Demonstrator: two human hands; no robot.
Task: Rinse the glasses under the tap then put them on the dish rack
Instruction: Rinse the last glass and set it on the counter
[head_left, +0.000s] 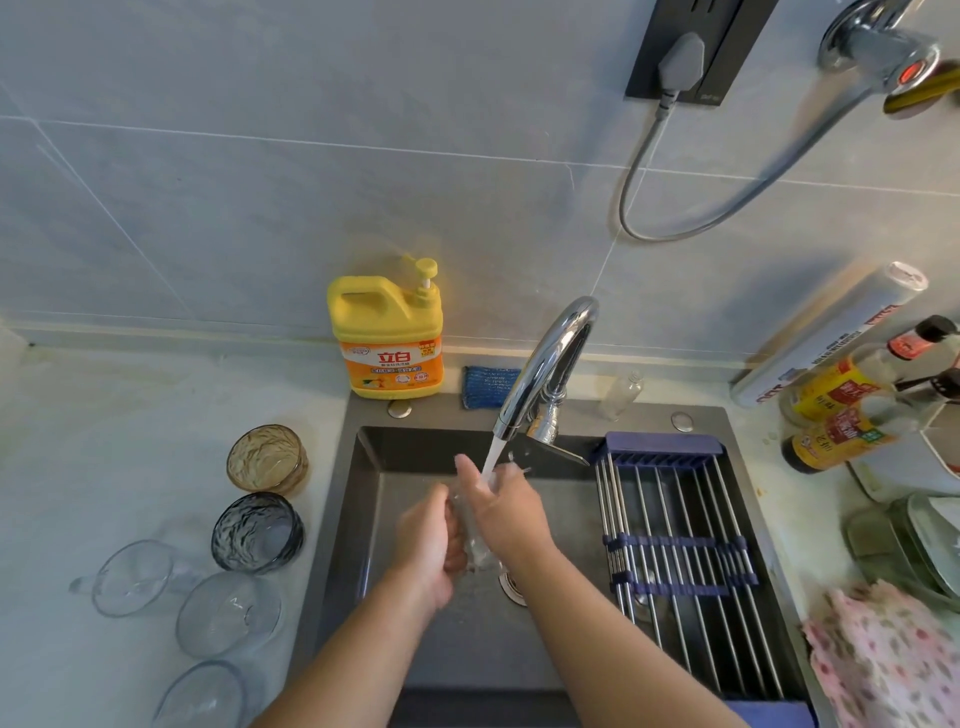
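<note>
Left hand (434, 543), right hand (506, 506) grip one glass (471, 525) under tap (545, 364); five glasses (258, 532) on counter (130, 441).

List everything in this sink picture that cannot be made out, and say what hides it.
Head view:
- Glass: outline lost between the left hand, right hand and running water.
- Drain: part behind the right forearm.
- Nearest counter glass: cut by the bottom edge.
- Wall tap: cut by the top edge.
- Bottle labels: too blurred to read.

You face a grey tiled wall (260, 156) with a black socket plate (727, 47), above a pale marbled worktop (104, 441).
</note>
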